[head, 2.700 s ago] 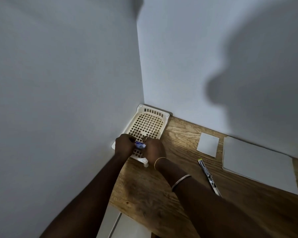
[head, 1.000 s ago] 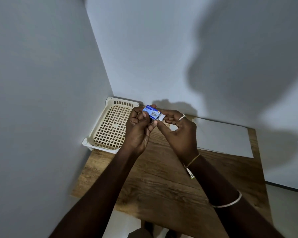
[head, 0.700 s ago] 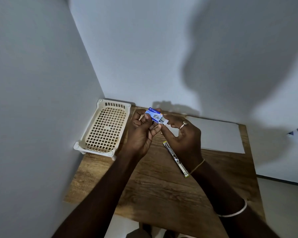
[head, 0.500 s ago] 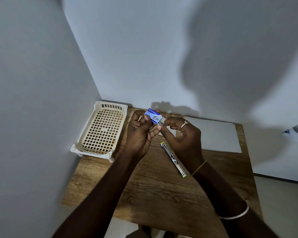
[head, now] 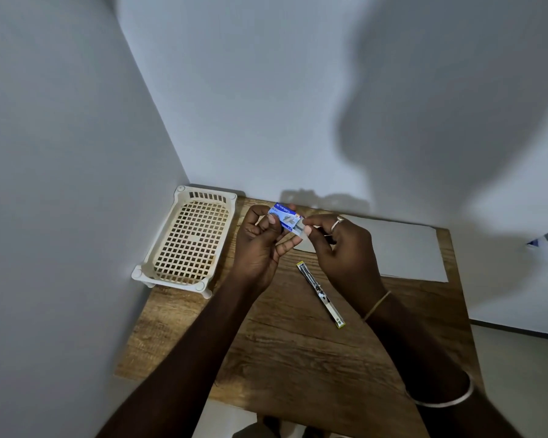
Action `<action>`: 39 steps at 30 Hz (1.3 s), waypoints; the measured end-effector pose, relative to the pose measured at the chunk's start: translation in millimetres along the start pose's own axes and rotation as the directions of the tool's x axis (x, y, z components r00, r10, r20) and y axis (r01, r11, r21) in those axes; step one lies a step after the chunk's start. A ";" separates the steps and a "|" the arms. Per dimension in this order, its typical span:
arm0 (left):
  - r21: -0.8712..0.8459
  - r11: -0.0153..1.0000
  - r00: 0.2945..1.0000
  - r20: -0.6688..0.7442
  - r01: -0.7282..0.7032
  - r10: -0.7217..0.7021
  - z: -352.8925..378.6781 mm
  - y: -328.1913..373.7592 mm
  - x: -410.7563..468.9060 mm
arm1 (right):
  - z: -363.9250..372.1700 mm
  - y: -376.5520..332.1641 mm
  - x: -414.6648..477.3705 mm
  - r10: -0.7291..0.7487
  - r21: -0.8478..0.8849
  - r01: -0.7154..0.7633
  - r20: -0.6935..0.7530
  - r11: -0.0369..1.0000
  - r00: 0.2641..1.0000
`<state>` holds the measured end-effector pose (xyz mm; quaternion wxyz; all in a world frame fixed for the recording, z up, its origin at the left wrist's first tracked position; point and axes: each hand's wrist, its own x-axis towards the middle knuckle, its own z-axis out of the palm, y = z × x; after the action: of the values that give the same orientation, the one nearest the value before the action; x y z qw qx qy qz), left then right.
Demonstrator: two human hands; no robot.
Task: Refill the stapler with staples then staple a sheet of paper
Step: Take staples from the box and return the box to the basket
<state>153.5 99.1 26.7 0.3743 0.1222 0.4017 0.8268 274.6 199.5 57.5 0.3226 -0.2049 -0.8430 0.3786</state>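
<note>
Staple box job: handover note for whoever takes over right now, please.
Left hand: grips the blue staple box, held above the wooden table.
Right hand: fingertips pinch the box's pulled-out inner tray end.
Stapler: lies flat on the table below the hands, untouched.
Paper sheet: flat at the table's far right side.
Cream plastic basket: far left corner against the wall.
Done: box in hand, being opened.
Left: take out a staple strip, load the stapler, close it, staple the sheet.
</note>
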 end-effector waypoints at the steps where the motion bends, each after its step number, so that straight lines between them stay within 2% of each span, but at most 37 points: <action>1: 0.018 1.000 1.000 -0.002 0.003 -0.003 -1.0 -1.0 -0.1 | 0.1 -0.6 1.2 0.038 -0.003 -0.038 0.002 0.999 0.999; 5: 0.055 0.998 1.000 -0.006 0.010 -0.009 -3.9 -5.5 -0.4 | -4.9 -0.7 12.0 0.086 -0.139 -0.073 0.093 0.988 0.992; 13: 0.110 0.994 1.000 0.026 0.007 -0.010 -10.9 -16.1 -0.2 | -12.6 -8.6 38.3 0.120 -0.447 0.066 0.374 0.892 0.920; 16: 0.121 0.993 1.000 0.026 0.010 -0.013 -13.3 -19.8 -0.1 | -7.3 -8.9 42.6 0.182 -0.522 0.057 0.395 0.851 0.901; 20: 0.137 0.990 1.000 0.013 0.012 -0.014 -16.7 -21.8 0.3 | 0.9 -11.0 39.3 0.189 -0.597 0.080 0.375 0.798 0.908; 26: 0.147 0.989 1.000 0.002 0.018 -0.018 -17.1 -20.5 -1.8 | 6.6 -6.8 37.5 0.204 -0.615 0.056 0.343 0.786 0.917; 36: 0.111 0.993 0.999 -0.027 0.046 -0.043 -22.1 -21.2 -1.5 | 4.6 2.9 32.2 0.245 -0.546 0.014 0.399 0.837 0.884; 39: 0.088 0.995 0.998 -0.035 0.056 -0.053 -21.3 -20.7 -2.2 | 3.0 7.0 30.1 0.224 -0.498 -0.008 0.377 0.867 0.899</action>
<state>155.0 93.6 -2.5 0.3843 0.1143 0.4473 0.7995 251.9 220.2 62.3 0.0469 -0.2436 -0.9457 0.2098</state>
